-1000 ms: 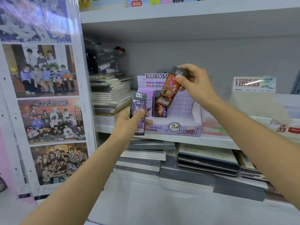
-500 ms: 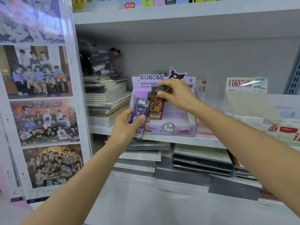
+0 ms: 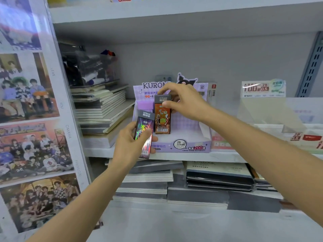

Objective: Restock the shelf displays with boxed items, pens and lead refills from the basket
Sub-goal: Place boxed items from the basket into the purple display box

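Observation:
A purple Kuromi display box [image 3: 192, 146] for 2B 0.5 mm lead refills stands on the middle shelf. An orange refill box [image 3: 162, 120] stands upright inside it at the left, next to a pale purple one [image 3: 144, 104]. My right hand [image 3: 183, 102] pinches the orange box's dark top with thumb and fingers. My left hand [image 3: 130, 144] grips a purple holographic refill box [image 3: 144, 132] just in front of the display's left front corner.
Stacked notebooks [image 3: 101, 109] lie left of the display, with a clear case above them. More notebooks [image 3: 218, 177] fill the shelf below. A second lead display [image 3: 264, 89] stands at the right. A poster panel [image 3: 35, 119] borders the left side.
My right hand has lowered the orange box from a tilted position in the air into the display, where it stands upright. My left hand has kept its purple box in front.

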### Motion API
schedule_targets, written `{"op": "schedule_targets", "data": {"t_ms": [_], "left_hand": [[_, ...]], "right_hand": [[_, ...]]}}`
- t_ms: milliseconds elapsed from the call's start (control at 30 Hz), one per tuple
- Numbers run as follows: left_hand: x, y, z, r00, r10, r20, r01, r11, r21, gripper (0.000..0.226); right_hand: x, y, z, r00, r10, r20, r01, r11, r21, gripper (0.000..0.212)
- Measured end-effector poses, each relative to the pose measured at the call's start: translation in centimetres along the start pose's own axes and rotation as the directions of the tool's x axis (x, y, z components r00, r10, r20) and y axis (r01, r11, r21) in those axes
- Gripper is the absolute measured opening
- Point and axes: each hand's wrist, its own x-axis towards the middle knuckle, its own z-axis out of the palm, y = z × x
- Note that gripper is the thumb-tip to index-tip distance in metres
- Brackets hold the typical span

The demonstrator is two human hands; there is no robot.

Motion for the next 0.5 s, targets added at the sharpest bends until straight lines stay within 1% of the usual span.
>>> {"op": "schedule_targets", "data": {"t_ms": [133,233,400,500], "left_hand": [[0.4,0.0,-0.2,0.999,-0.011,0.035,0.013,0.998,-0.063,0.015],[0.3,0.2,-0.2,0.998,-0.010,0.061,0.016,0.995,-0.103,0.018],[-0.1,0.7,-0.5,0.996,-0.028,0.089,0.038,0.994,-0.107,0.028],[-0.6,1.2,-0.4,0.993,-0.023,0.113,0.035,0.994,-0.101,0.029]], "right_hand": [[-0.9,0.2,0.4,0.999,-0.003,-0.047,0.004,1.000,0.012,0.021],[-1.1,0.3,0.7,0.997,0.042,-0.058,-0.041,0.999,0.019,0.021],[-1.2,0.2,1.7,0.994,0.028,-0.106,-0.041,0.993,-0.113,0.031],[-1.9,0.3,2.0,0.993,0.066,-0.102,-0.079,0.988,-0.129,0.036]]}}
